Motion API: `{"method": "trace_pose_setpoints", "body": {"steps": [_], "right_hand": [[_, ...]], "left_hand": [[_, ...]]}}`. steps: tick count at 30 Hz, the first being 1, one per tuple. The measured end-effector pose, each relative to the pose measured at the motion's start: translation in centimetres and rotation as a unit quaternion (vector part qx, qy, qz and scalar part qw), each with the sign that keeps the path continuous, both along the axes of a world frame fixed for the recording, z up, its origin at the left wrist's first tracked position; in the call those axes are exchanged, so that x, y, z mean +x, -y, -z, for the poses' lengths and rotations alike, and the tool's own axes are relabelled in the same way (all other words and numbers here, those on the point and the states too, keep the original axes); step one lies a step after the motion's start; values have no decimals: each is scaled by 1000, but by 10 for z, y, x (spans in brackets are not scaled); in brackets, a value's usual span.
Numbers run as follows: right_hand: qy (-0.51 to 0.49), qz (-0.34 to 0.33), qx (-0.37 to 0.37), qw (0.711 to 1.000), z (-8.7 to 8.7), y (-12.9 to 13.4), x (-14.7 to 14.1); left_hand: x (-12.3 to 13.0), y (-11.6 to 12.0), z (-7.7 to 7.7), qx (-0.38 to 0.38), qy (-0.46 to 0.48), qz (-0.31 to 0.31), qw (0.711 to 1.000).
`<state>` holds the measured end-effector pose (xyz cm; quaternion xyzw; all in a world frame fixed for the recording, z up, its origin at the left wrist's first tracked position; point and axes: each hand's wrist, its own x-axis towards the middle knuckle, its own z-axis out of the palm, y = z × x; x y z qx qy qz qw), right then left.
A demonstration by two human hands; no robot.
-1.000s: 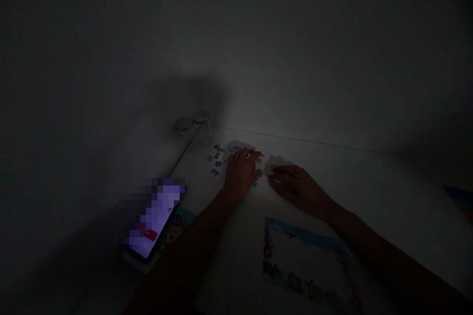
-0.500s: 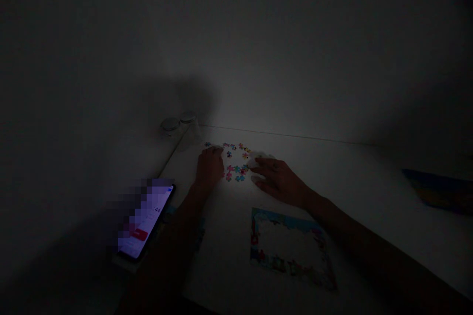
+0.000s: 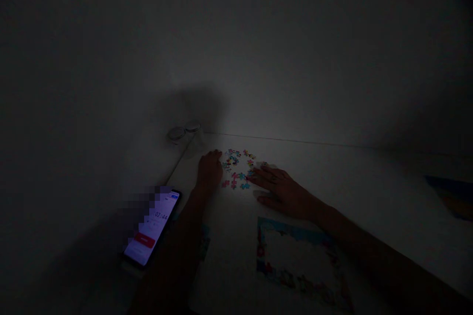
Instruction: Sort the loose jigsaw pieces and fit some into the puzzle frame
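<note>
While two lidded jars (image 3: 176, 133) stand near the far left corner of the desk (image 3: 231, 236), their contents too dim to tell, loose puzzle pieces (image 3: 234, 161) lie between the person's hands, toward the desk's far edge. The left hand (image 3: 209, 171) rests just beside their left side, its fingers close together; whether they grip anything cannot be told. The right hand (image 3: 283, 188) lies flat, thumb apart, fingertips at the rightmost pieces. Nearer the front edge, a colourful puzzle border (image 3: 288, 227) surrounds a pale middle. A lit phone (image 3: 157, 224) lies by the left edge.
</note>
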<state>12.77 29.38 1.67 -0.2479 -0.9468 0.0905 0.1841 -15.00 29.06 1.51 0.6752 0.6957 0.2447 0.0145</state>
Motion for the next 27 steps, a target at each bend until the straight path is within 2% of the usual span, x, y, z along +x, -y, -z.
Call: {"method": "trace_pose_setpoints", "body": {"steps": [6, 13, 19, 24, 27], "right_hand": [[-34, 59, 0, 998, 2, -1, 0], [8, -6, 5, 1000, -4, 3, -1], [-43, 57, 8, 997, 5, -1, -1], [-91, 87, -1, 992, 12, -9, 1], [-91, 105, 7, 990, 15, -10, 2]], "left_hand": [[3, 6, -4, -11, 13, 44, 999], [-4, 4, -10, -14, 13, 4, 1000], [4, 6, -15, -43, 5, 23, 999], [-3, 7, -19, -57, -12, -18, 998], [-7, 9, -22, -81, -31, -17, 996]]}}
